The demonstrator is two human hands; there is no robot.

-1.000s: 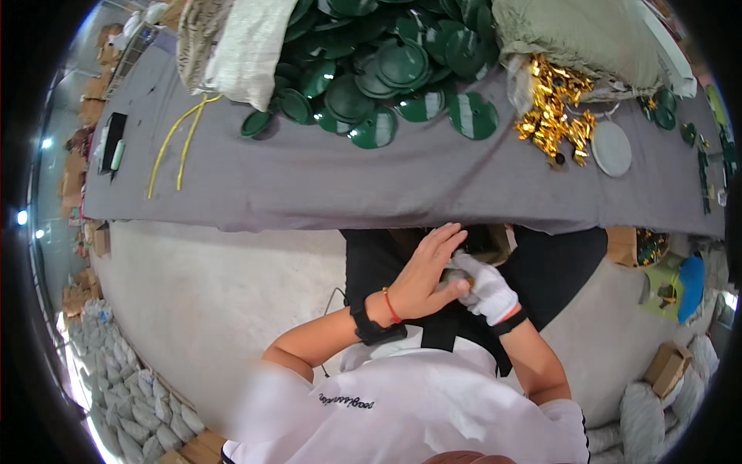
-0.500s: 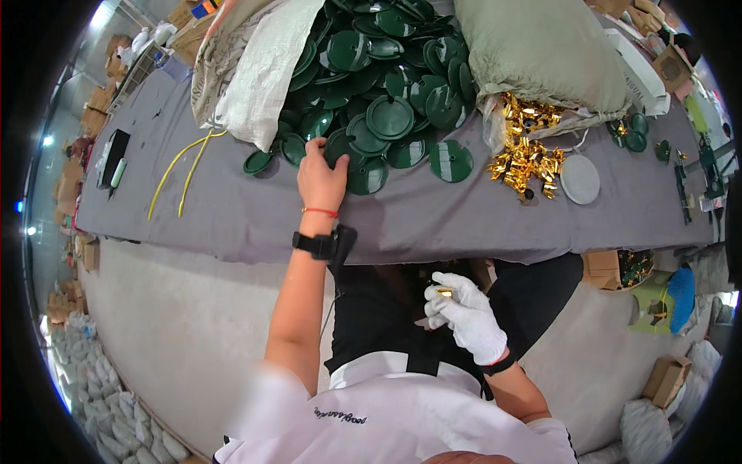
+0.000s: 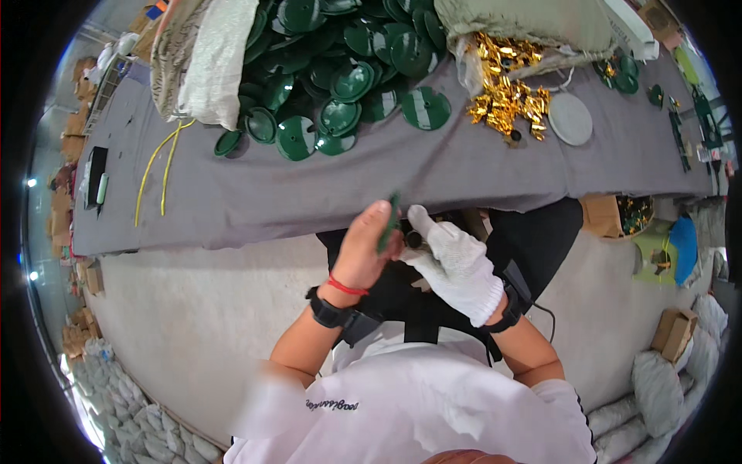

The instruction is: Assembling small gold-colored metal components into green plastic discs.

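My bare left hand [image 3: 362, 249], a red cord round its wrist, pinches a green disc [image 3: 389, 223] seen nearly edge-on and slightly blurred. Close on its right, my right hand [image 3: 461, 271] in a white knitted glove has its fingers closed round a small piece with a dark round end [image 3: 414, 238]; the rest of that piece is hidden. Both hands are over my lap, just before the table's near edge. Beyond them on the table lies a heap of green discs [image 3: 340, 81], some with a notch in the rim. To its right is a pile of shiny gold pieces [image 3: 506, 97].
A grey cloth covers the table [image 3: 286, 197]. A white woven sack [image 3: 220, 66] flanks the discs, and a greenish sack [image 3: 533, 19] lies behind the gold pieces. A grey round disc [image 3: 570, 119] and yellow cords [image 3: 168, 166] lie there too. An open carton [image 3: 603, 215] stands at right.
My left hand has come back from the heap to my lap with a green disc. My right hand has risen a little toward it, and the heap sits higher in view.
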